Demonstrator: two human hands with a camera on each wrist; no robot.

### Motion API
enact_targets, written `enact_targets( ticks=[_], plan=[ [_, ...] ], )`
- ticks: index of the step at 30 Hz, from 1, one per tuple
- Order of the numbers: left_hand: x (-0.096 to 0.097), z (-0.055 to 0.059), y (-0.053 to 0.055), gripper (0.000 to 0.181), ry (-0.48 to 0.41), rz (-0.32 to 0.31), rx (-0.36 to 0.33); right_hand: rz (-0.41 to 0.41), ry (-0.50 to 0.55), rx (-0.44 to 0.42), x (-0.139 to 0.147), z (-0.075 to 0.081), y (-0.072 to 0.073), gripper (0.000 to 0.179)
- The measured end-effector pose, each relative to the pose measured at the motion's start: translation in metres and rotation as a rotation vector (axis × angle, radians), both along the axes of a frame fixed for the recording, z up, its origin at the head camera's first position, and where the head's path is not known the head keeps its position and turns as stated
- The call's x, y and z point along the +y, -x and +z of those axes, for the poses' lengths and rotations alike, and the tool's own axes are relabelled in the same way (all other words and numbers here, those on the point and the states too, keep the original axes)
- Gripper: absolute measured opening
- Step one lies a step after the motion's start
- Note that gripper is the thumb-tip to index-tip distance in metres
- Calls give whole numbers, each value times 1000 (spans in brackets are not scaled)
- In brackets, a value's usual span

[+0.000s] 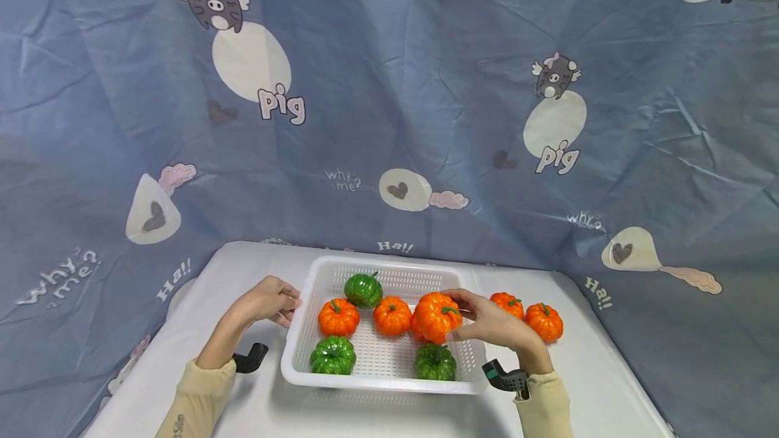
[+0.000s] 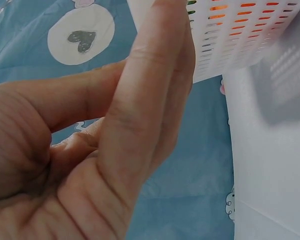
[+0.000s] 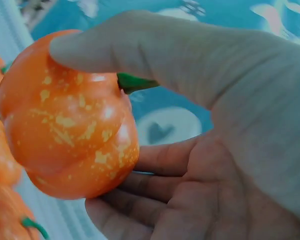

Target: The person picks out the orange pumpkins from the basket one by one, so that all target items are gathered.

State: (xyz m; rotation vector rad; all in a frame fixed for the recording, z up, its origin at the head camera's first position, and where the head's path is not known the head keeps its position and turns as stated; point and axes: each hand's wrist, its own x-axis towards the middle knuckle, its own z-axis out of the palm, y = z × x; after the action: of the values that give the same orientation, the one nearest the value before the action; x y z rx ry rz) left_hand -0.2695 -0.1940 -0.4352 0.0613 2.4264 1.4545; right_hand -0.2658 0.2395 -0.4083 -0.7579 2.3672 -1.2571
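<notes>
My right hand grips an orange toy pumpkin with a green stem, above the right part of a white plastic basket. In the right wrist view the thumb lies over one side of this pumpkin and the fingers support the other. My left hand is at the basket's left side, its fingertips at the wall; whether they press on it is hard to tell. Inside the basket are orange pumpkins and green pumpkins. Another orange one is partly hidden behind the held pumpkin.
Two more orange pumpkins stand on the white table, right of the basket. A blue cloth with pig prints hangs behind the table. Each wrist wears a dark device.
</notes>
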Motion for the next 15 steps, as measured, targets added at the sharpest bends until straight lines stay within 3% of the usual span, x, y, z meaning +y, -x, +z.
enact_targets(
  ticks=[10, 15],
  plan=[
    [0, -4, 1, 32, -8, -12, 2, -196, -10, -27, 73, -2, -10, 75],
    [-1, -3, 1, 33, -7, -20, 0, -280, -23, -33, 111, -10, -12, 72]
  ],
)
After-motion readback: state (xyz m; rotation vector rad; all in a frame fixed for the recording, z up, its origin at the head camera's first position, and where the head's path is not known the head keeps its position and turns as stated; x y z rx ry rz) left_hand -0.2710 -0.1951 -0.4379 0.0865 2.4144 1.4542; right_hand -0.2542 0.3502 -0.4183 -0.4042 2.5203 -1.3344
